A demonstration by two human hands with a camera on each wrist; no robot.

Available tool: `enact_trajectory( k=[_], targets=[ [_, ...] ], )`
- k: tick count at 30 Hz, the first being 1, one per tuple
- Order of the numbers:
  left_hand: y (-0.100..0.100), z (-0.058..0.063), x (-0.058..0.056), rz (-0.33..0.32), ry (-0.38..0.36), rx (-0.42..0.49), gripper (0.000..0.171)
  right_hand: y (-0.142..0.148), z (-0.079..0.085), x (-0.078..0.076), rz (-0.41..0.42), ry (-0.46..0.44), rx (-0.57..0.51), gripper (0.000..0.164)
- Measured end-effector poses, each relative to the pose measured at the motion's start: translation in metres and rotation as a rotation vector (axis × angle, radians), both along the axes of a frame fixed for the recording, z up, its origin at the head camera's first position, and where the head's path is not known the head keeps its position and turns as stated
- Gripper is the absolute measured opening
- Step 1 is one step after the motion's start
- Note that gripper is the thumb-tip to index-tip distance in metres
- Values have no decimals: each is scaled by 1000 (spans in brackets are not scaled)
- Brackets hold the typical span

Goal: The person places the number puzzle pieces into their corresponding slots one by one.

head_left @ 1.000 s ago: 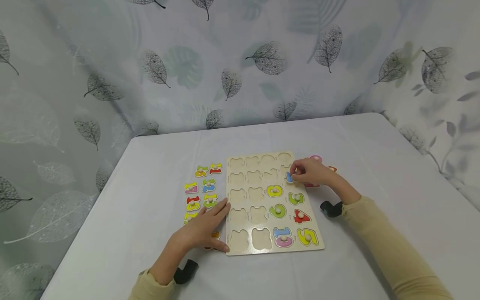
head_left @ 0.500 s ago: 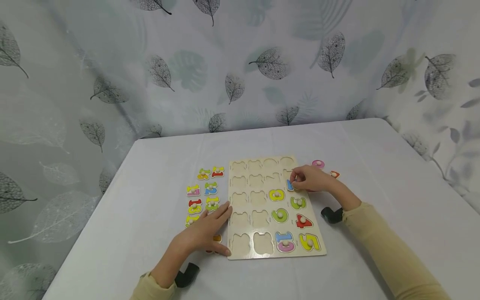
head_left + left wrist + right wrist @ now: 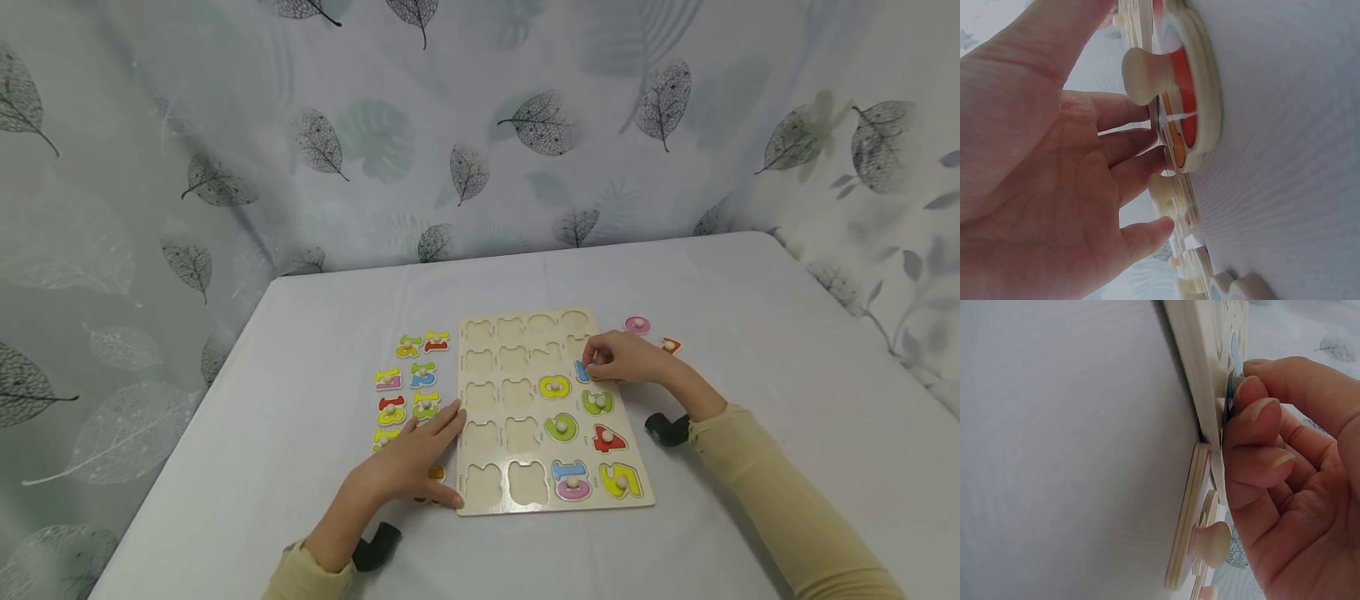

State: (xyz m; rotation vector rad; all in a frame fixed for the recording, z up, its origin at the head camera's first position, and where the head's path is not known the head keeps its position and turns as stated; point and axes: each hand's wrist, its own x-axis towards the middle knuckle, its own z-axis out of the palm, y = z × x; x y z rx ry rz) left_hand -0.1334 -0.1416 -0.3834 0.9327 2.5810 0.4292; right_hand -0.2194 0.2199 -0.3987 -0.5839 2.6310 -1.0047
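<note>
A wooden number puzzle board (image 3: 491, 414) lies on the white table. My right hand (image 3: 626, 357) pinches the knob of a blue number piece (image 3: 582, 372) with thumb and fingertips. This piece is at the board's right column, just above the green 3 (image 3: 597, 402); the fingers hide most of it. In the right wrist view, the blue piece (image 3: 1231, 394) is against the board's face. My left hand (image 3: 408, 462) rests along the board's left edge, fingers extended. It partly covers loose number pieces; a red-and-orange piece (image 3: 1186, 94) with a wooden knob shows near the palm.
Several loose number pieces, among them a blue 12 (image 3: 423, 375), lie left of the board. A pink piece (image 3: 637, 325) and a red-orange piece (image 3: 670, 345) lie to its right. The red 4 (image 3: 609, 438) and yellow 5 (image 3: 621, 481) sit in their recesses.
My right hand has shifted the blue piece slightly toward the near side of the board, closer to the green 3. My left hand stays at the left edge; the head view has moved slightly.
</note>
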Motion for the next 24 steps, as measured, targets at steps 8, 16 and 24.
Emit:
enact_trajectory(
  k=[8,16,24],
  targets=[
    [0,-1,0,-1,11,0,106,-4,2,2,-8,10,19,3],
    [0,0,1,-1,4,4,106,0,9,9,4,-59,17,18],
    [1,1,1,4,-1,4,106,20,10,13,-48,-52,-47,26]
  ],
)
